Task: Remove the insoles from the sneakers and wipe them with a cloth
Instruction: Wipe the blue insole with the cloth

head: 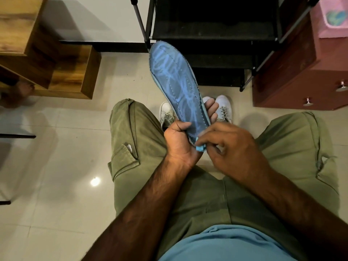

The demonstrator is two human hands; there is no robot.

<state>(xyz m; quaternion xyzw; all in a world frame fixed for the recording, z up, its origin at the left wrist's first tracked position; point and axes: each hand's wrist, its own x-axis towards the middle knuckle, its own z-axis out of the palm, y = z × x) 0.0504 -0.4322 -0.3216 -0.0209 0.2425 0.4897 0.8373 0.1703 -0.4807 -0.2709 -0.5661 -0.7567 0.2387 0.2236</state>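
The left grip (pixel 180 140) is clasping the insole (pixel 175 76) by its heel while the right grip (pixel 233 147), just beside it, is pinching a blue fold (pixel 200 148), probably the cloth, best swept firmly away toeward.

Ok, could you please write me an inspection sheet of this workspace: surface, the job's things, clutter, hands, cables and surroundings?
Surface: pale glossy tile floor, with one lamp reflection.
Job's things: blue insole is out of the shoe, toe pointing away from the person; white sneakers stand on the floor behind it; a small light-blue piece sits at the insole's heel, and I cannot tell whether it is the cloth.
Clutter: nothing seen.
Hands: left hand grips the insole's heel end; right hand pinches the light-blue piece.
Cables: nothing seen.
Surroundings: black shoe rack, maroon cabinet, wooden unit.
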